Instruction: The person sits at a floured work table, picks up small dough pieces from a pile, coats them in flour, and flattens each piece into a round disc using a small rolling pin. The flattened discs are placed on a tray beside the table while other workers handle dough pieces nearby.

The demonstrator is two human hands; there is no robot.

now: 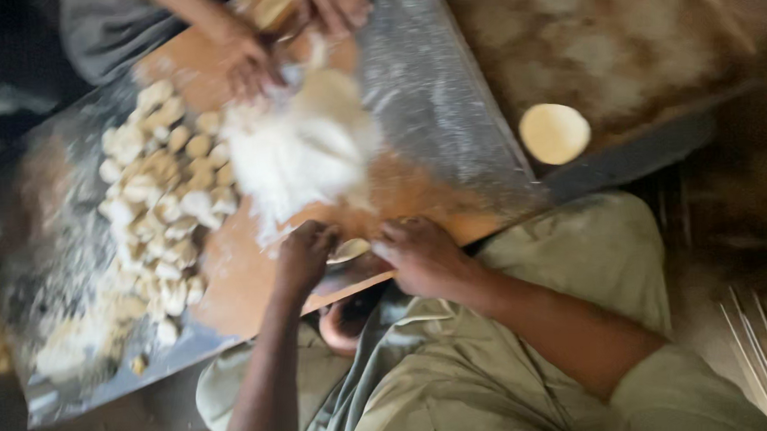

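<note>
My left hand (306,255) and my right hand (420,255) meet over a small flattened dough piece (350,248) at the near edge of a wooden board (240,282). Both hands pinch its rim from either side. A heap of white flour (299,154) lies on the board just beyond my hands. Left of it sits a pile of several small dough balls (163,191). The picture is blurred, so finger positions are rough.
Another person's hands (252,62) work dough (273,8) at the board's far end. A flat round dough disc (554,133) lies on a floury surface at right. The board rests on a metal sheet (430,93). Thin sticks (764,350) lie at lower right.
</note>
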